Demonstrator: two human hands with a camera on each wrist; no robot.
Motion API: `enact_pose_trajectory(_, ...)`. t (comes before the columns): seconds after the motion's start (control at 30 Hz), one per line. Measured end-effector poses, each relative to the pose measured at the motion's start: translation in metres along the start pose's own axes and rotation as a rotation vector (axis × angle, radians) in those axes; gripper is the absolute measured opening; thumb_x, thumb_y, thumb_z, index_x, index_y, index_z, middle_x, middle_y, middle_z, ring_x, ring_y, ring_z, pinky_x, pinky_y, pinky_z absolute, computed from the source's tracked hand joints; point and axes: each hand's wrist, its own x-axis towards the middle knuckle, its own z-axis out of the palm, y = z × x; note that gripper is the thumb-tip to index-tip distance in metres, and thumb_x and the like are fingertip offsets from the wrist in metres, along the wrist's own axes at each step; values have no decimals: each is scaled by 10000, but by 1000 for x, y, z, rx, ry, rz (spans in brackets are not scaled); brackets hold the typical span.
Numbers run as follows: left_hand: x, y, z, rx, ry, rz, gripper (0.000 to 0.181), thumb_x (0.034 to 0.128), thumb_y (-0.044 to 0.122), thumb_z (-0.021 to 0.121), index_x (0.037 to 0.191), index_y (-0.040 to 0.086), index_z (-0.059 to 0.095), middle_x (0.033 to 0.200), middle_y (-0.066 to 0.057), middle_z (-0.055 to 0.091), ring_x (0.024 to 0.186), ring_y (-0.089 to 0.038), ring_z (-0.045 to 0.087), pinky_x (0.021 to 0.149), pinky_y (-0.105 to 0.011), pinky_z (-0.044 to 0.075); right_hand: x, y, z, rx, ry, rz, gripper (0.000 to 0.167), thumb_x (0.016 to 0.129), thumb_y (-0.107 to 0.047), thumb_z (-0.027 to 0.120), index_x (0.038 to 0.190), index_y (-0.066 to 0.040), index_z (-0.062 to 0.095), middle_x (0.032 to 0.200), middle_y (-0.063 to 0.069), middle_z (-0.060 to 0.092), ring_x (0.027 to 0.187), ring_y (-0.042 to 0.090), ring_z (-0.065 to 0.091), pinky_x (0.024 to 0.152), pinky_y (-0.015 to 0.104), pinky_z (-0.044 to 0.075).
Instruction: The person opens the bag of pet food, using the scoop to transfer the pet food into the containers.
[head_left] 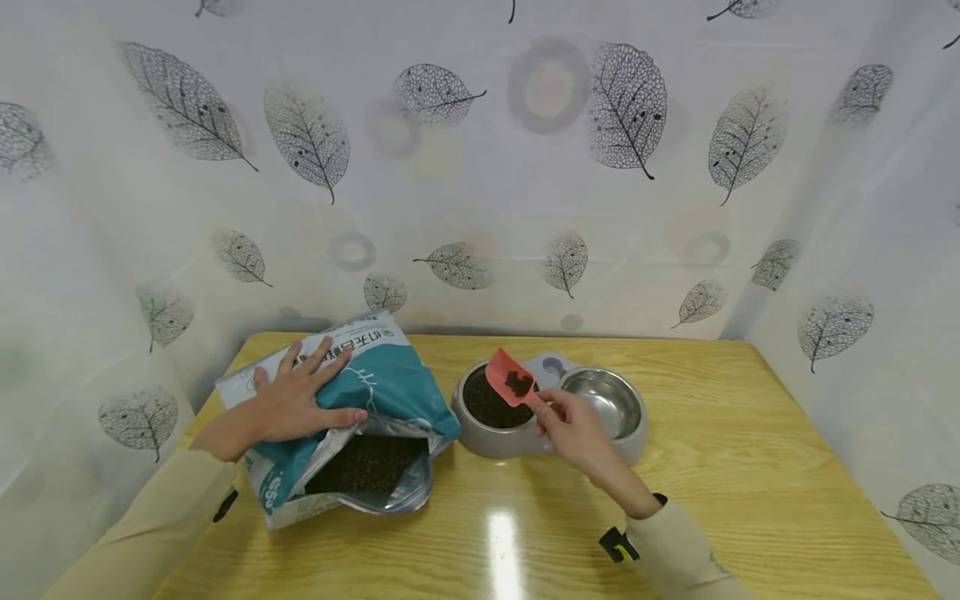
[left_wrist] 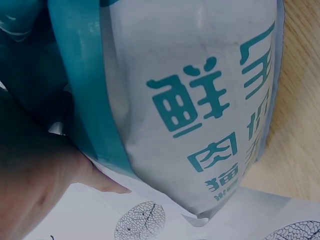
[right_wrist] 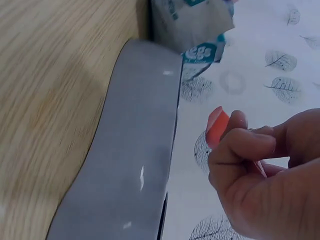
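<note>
Red scoop (head_left: 502, 379), gripped in our right hand (head_left: 576, 433), is hovering near the filled bowl (head_left: 483, 440), and we are risking spilled pellets (head_left: 519, 384) if it tilts. Our left hand (head_left: 294, 404) is lying spread on the bag (head_left: 401, 375) (pressing harder might squeeze more out).

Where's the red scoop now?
In the head view, the red scoop is near the middle, in the right hand, over the food-filled left bowl, right of the teal-and-white bag.
</note>
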Motion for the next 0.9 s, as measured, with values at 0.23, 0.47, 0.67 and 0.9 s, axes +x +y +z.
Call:
enact_pose_trajectory(0.23, -1, 0, 0, -12, 0, -2, 1090, 850, 800, 574, 1669, 226, 141, 1731, -196, 43, 1521, -612, -44, 964, -950, 33, 10, 13, -4, -343, 158, -195, 141, 1004, -113, 639, 1029, -26, 747, 659, 5, 645, 571, 78, 475, 585, 255, 387)
enact_pose_trajectory(0.47, -2, 1, 0, -16, -1, 2, 1083, 852, 795, 578, 1669, 232, 141, 1733, -187, 41, 1525, -602, -44, 972, -945, 32, 17, 26, 1, -517, 241, -393, 86, 933, -35, 702, 851, -24, 679, 597, 6, 525, 566, 111, 409, 559, 279, 384)
enact_pose_trajectory(0.67, -3, 2, 0, -24, 1, 1, 1085, 852, 790, 584, 1667, 218, 155, 1732, -192, 49, 1525, -604, -43, 972, -945, 32, 17, 25, 11, -574, 215, -437, 136, 933, -3, 691, 805, -18, 648, 591, 27, 539, 543, 107, 434, 511, 246, 385)
enact_pose_trajectory(0.9, -2, 2, -2, -14, 3, 1, 1088, 848, 797, 581, 1668, 223, 152, 1733, -187, 45, 1527, -600, -41, 973, -945, 39, 17, 25, 16, -706, 311, -550, 41, 898, 5, 713, 873, 6, 681, 646, 115, 636, 573, 262, 616, 518, 385, 489)
